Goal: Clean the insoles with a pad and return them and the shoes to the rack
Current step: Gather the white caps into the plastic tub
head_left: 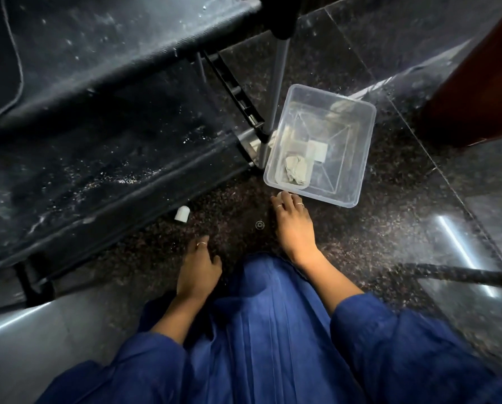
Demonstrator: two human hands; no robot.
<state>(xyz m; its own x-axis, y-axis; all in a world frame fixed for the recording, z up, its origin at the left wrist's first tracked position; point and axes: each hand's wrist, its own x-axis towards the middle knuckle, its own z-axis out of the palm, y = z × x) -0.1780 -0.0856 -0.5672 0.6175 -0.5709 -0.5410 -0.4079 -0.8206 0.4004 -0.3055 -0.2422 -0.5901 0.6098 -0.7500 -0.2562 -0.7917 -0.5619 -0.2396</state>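
**Reaching to the pad tub beside the rack**

Right hand point(292, 225) is stretched forward, fingers straight, tips touching the near rim of the clear rectangular plastic tub point(360, 158); it holds nothing. Left hand point(198, 269) is low over the dark speckled stone floor point(389, 228), fingers loosely curled, empty.

Crumpled greyish pad point(295, 170) lies in the tub's near-left corner, with a pale flat piece just beside it. Tub stands on the floor, against the metal leg at the right end of the dusty black fabric shoe rack point(98, 112). No insoles or shoes in view.

Judgement: step in hand is fetching the pad. Best steady the tub by its near rim, then lift the pad out cleanly without tipping the tub.
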